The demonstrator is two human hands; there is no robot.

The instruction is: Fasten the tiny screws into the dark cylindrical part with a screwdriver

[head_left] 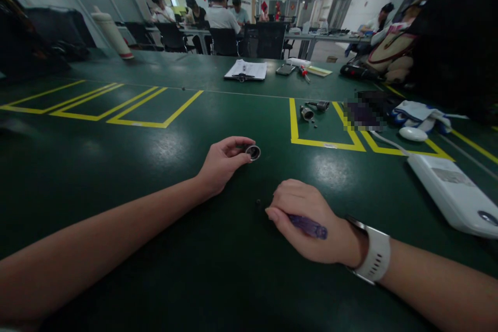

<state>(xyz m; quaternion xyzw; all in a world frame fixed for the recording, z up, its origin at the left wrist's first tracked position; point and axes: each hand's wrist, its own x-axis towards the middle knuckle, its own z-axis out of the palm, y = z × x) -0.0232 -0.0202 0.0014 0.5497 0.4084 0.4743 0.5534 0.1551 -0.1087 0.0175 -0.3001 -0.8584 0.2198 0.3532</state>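
Observation:
My left hand (223, 162) rests on the green table (116, 166) and pinches a small round metal ring part (253, 152) between thumb and fingertips. My right hand (307, 220), with a white watch on the wrist, lies curled on the table nearer to me and grips a purple pen-like tool (309, 226) that runs across its back. A tiny dark screw (258, 201) lies on the table just left of the right hand's fingertips.
Small metal parts (313, 109) sit in a yellow-taped box ahead right. A white device with a cable (451, 192), gloves (420, 114), a clipboard (246, 70) and a phone (285, 69) lie further off. Several people sit at desks in the background.

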